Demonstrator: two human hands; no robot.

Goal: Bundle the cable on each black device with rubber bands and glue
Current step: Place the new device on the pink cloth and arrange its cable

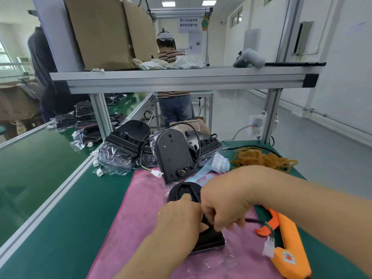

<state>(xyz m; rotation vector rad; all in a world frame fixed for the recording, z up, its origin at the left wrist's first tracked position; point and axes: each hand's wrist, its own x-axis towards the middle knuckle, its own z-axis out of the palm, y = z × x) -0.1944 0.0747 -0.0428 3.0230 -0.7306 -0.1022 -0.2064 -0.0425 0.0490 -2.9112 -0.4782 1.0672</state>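
Pink mat point(141, 208), left hand point(179, 220) gripping black device point(209, 240), right hand point(225, 204) pinching its cable point(254, 220)

matt black plastic on the device point(210, 239), black sheathing on its cable point(251, 220), soft pink cloth point(138, 208) beneath, smooth green covering on the counter point(80, 208), brushed aluminium on the frame point(181, 81), orange plastic on the glue gun point(289, 232), tan rubber bands point(261, 158), brown cardboard box point(100, 33).

Pink cloth point(141, 208), orange glue gun point(289, 238)
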